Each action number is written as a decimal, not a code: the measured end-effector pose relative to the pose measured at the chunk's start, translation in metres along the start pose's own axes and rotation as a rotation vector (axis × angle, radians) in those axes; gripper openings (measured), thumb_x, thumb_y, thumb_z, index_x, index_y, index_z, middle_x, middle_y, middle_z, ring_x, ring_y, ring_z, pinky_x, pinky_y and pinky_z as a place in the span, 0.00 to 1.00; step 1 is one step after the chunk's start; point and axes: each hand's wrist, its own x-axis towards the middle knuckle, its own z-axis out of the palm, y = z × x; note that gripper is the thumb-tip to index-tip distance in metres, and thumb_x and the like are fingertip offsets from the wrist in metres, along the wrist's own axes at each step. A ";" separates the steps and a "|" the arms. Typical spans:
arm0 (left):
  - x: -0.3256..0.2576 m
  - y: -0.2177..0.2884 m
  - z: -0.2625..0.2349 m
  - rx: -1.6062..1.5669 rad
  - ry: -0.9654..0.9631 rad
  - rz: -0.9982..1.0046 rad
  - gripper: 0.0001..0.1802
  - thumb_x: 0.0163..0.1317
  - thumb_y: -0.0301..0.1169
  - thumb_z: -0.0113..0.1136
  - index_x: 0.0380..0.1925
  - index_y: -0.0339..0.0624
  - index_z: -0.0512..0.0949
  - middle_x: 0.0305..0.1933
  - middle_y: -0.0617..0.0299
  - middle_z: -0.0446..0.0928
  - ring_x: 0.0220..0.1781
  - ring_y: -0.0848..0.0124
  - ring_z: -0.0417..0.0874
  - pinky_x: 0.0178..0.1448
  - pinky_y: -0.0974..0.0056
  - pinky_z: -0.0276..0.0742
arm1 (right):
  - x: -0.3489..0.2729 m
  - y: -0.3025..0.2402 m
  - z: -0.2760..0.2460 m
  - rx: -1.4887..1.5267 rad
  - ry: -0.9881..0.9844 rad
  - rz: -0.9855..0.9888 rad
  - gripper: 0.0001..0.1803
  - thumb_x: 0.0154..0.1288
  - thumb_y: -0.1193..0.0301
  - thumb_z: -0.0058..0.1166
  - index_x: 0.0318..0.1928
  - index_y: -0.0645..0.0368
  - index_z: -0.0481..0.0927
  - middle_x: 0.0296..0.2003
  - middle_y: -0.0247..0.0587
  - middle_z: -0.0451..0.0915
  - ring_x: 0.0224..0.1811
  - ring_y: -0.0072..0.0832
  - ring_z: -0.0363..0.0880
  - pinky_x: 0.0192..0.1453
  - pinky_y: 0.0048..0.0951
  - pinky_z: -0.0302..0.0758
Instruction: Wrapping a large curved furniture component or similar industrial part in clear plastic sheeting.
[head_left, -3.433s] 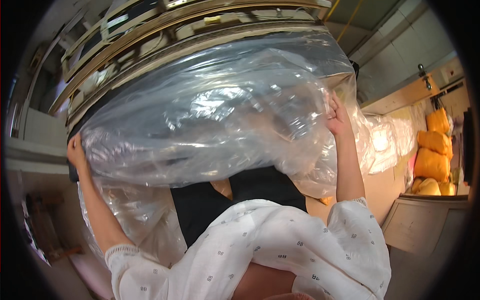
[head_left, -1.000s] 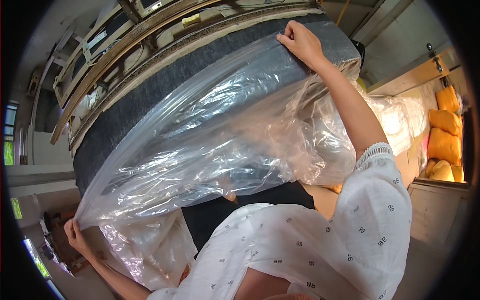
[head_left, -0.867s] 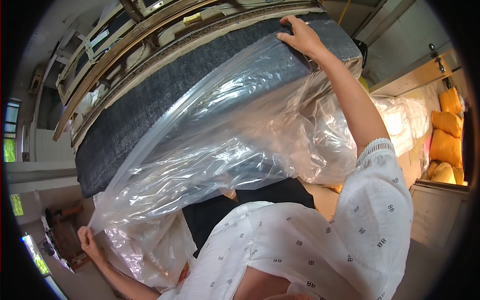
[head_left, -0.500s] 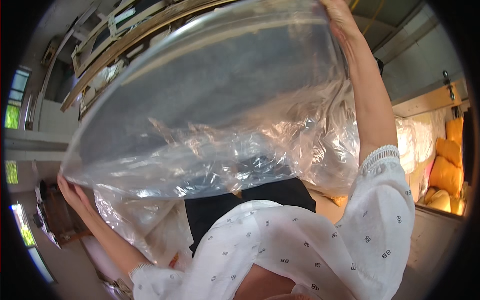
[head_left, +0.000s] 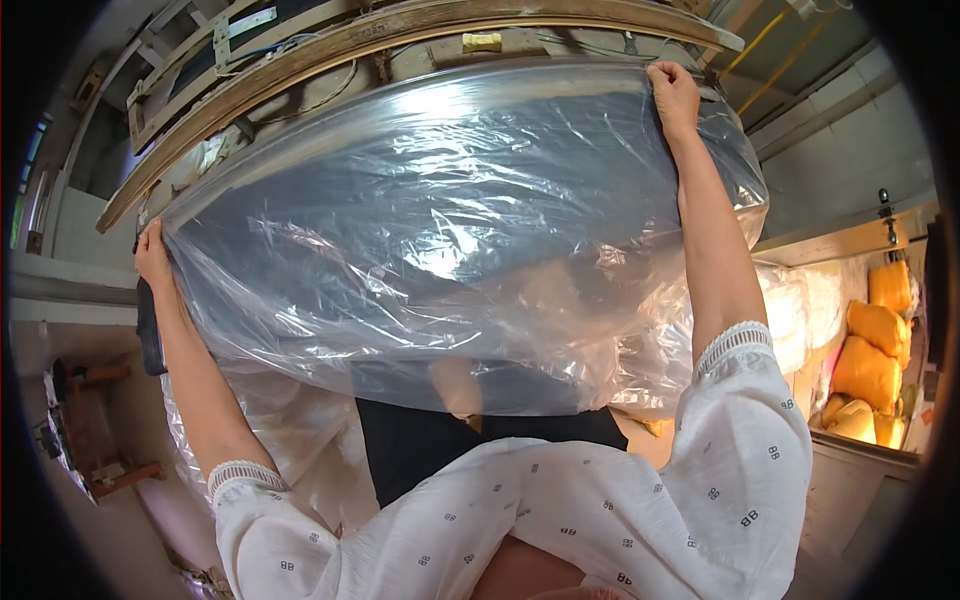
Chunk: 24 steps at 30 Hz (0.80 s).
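Observation:
A wide sheet of clear plastic film point(head_left: 440, 260) is spread in front of me, held taut between my hands. My left hand point(head_left: 153, 255) pinches its far left corner. Toward the far right, my right hand point(head_left: 675, 98) grips the film's far edge between closed fingers. Under the film a dark, flat surface shows through, with a pale strip along its far side. The film's near edge hangs creased over my lap, above black trousers point(head_left: 410, 450). Part of the film extends to the right beyond my right hand.
Past the film runs a long wooden bar point(head_left: 300, 75) with frames and wires behind it. More crumpled clear plastic point(head_left: 290, 420) lies at lower left. Orange bundles point(head_left: 870, 360) sit in a lit opening at right. A dark stand point(head_left: 95, 430) is at left.
Both hands have come down with the film, which now lies lower and flatter over the dark surface. My hands appear farther from my body on the left, and the wooden bar shows more fully.

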 end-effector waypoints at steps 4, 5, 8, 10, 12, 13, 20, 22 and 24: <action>0.011 -0.004 0.001 0.010 0.000 -0.018 0.15 0.55 0.40 0.60 0.32 0.38 0.82 0.28 0.65 0.77 0.31 0.77 0.72 0.38 0.73 0.67 | 0.001 -0.007 0.001 -0.085 0.031 0.022 0.15 0.50 0.61 0.58 0.32 0.60 0.79 0.33 0.42 0.75 0.36 0.32 0.73 0.44 0.30 0.69; 0.016 -0.012 -0.007 0.059 -0.010 -0.040 0.15 0.55 0.40 0.60 0.29 0.37 0.82 0.26 0.65 0.76 0.30 0.77 0.72 0.37 0.74 0.67 | 0.000 -0.010 0.005 -0.147 0.069 -0.034 0.16 0.50 0.61 0.58 0.33 0.60 0.77 0.34 0.44 0.74 0.37 0.35 0.72 0.46 0.31 0.69; 0.015 -0.010 0.008 0.247 0.118 0.019 0.14 0.55 0.40 0.59 0.24 0.39 0.80 0.24 0.66 0.75 0.29 0.77 0.71 0.32 0.74 0.66 | 0.001 -0.006 0.005 -0.243 0.162 -0.039 0.17 0.51 0.62 0.56 0.35 0.62 0.72 0.36 0.49 0.70 0.42 0.40 0.68 0.50 0.34 0.66; 0.024 -0.025 -0.008 0.202 0.075 -0.074 0.13 0.56 0.38 0.57 0.25 0.39 0.79 0.25 0.65 0.75 0.29 0.76 0.71 0.31 0.73 0.66 | 0.003 -0.003 0.009 -0.219 0.175 -0.025 0.18 0.51 0.62 0.56 0.35 0.63 0.71 0.36 0.51 0.69 0.44 0.42 0.67 0.51 0.35 0.64; 0.023 -0.031 -0.008 0.145 0.013 -0.166 0.12 0.57 0.37 0.55 0.26 0.39 0.78 0.27 0.64 0.75 0.29 0.75 0.72 0.30 0.73 0.67 | 0.006 0.002 0.007 -0.213 0.197 -0.005 0.19 0.52 0.62 0.56 0.36 0.64 0.69 0.37 0.53 0.68 0.46 0.44 0.65 0.53 0.36 0.63; 0.018 -0.015 0.005 -0.149 0.004 -0.274 0.11 0.58 0.35 0.52 0.29 0.38 0.77 0.30 0.62 0.74 0.31 0.74 0.73 0.31 0.71 0.69 | 0.008 0.005 -0.001 -0.175 0.236 0.013 0.19 0.53 0.61 0.54 0.35 0.65 0.70 0.37 0.54 0.68 0.46 0.45 0.64 0.54 0.36 0.62; 0.028 -0.049 -0.016 -0.337 0.082 -0.346 0.15 0.61 0.33 0.44 0.42 0.33 0.71 0.40 0.57 0.72 0.37 0.68 0.75 0.33 0.65 0.76 | 0.017 0.011 -0.005 -0.047 0.214 -0.020 0.24 0.64 0.55 0.39 0.37 0.70 0.70 0.40 0.62 0.70 0.48 0.51 0.63 0.54 0.42 0.59; 0.029 -0.053 -0.030 -0.300 0.089 -0.327 0.16 0.61 0.34 0.44 0.42 0.34 0.72 0.39 0.57 0.73 0.37 0.68 0.75 0.35 0.66 0.75 | 0.021 0.017 -0.003 -0.049 0.181 -0.001 0.25 0.65 0.56 0.37 0.37 0.71 0.70 0.40 0.63 0.70 0.48 0.52 0.63 0.54 0.43 0.59; 0.026 -0.044 -0.031 -0.275 0.085 -0.303 0.16 0.62 0.34 0.43 0.42 0.34 0.73 0.38 0.58 0.73 0.37 0.68 0.75 0.36 0.66 0.74 | 0.029 0.027 0.001 -0.059 0.163 0.018 0.26 0.66 0.56 0.35 0.37 0.72 0.70 0.40 0.64 0.70 0.49 0.53 0.62 0.54 0.44 0.58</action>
